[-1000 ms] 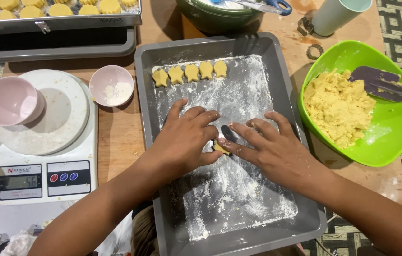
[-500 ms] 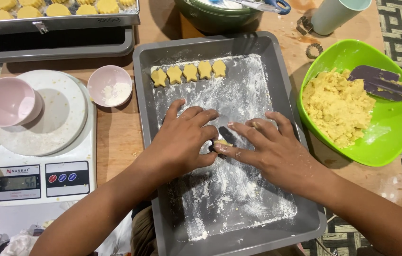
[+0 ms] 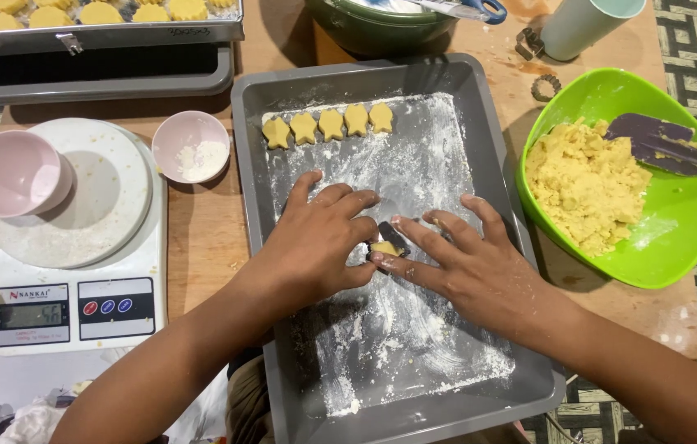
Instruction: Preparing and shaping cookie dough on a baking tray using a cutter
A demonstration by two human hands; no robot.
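Observation:
A grey baking tray dusted with flour lies in front of me. Both hands rest on its floured bottom, pressing a small dark cookie cutter filled with yellow dough. My left hand holds the cutter from the left with thumb and fingers. My right hand lies flat, its index finger pushing on the dough. Several cut star-shaped dough pieces sit in a row at the tray's far end.
A green bowl of yellow dough with a dark spatula stands right. Left are a white kitchen scale with a plate and pink bowl, and a small pink flour bowl. Another tray of cookies sits top left.
Both hands stay on the cutter at the tray's middle; the fingers shifted slightly, with the right index finger now pressing the dough.

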